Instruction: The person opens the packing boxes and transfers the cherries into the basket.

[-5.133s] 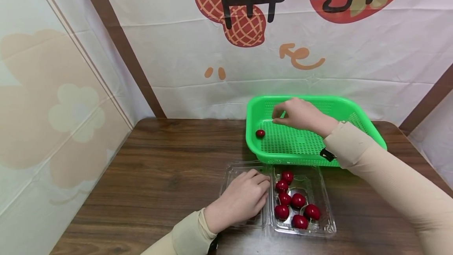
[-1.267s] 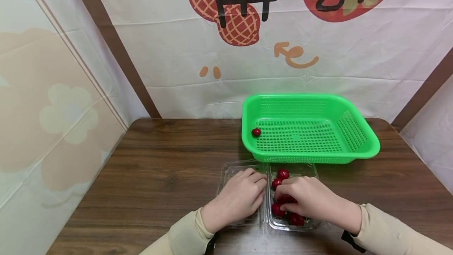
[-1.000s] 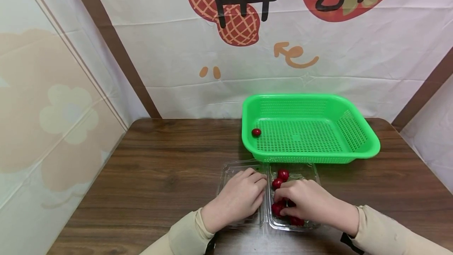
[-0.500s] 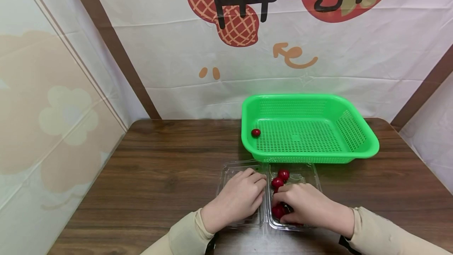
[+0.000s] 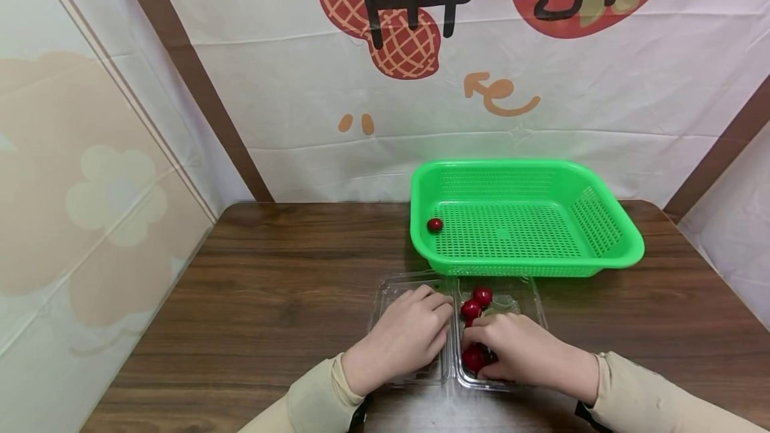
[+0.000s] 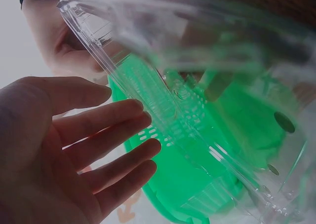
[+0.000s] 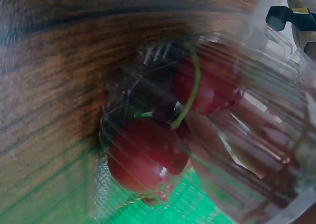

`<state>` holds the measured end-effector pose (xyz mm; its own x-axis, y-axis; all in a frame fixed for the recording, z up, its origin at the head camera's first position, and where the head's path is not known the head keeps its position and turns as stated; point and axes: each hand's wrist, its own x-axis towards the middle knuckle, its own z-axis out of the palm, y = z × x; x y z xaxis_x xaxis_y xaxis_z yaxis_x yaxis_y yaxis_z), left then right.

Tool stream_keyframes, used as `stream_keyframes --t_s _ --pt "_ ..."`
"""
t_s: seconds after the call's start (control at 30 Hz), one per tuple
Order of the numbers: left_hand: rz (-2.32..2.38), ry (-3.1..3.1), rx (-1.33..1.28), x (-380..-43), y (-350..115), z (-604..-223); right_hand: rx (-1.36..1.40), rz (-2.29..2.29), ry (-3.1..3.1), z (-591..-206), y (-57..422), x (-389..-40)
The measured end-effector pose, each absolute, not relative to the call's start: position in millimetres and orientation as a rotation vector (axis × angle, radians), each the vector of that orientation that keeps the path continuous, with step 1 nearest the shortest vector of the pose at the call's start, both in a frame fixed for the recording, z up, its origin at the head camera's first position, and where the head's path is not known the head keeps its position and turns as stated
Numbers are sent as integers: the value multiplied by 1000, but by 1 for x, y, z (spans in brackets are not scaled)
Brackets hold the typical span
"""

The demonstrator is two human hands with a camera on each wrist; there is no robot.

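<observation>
A clear plastic clamshell box lies unfolded on the table, red cherries in its right half. My left hand rests over the left half, the lid, fingertips by the hinge. In the left wrist view its fingers are straight and spread, holding nothing. My right hand reaches down into the right half, fingers bent among the cherries. One cherry shows beside its thumb; two more, including a cherry, lie farther back. Through the plastic, the right wrist view shows a cherry and a green-stemmed cherry by the fingers; I cannot tell whether they pinch one.
Right behind the box stands a green plastic basket with a perforated bottom. A single cherry lies at its left end. The brown wooden table reaches back to a printed cloth backdrop.
Five seconds ago my right hand was over the green basket; it is now inside the box. Over the last second it has shifted slightly toward the near edge. My left hand has stayed put.
</observation>
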<state>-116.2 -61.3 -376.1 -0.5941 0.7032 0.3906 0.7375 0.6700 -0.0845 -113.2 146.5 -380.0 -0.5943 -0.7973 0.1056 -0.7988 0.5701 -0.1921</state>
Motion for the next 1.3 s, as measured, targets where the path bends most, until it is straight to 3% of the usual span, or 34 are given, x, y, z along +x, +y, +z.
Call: stream_keyframes --t_s 1.3 --pt "-126 -2489 -1127 -116 -61 -376 1428 538 -2684 -374 148 -115"
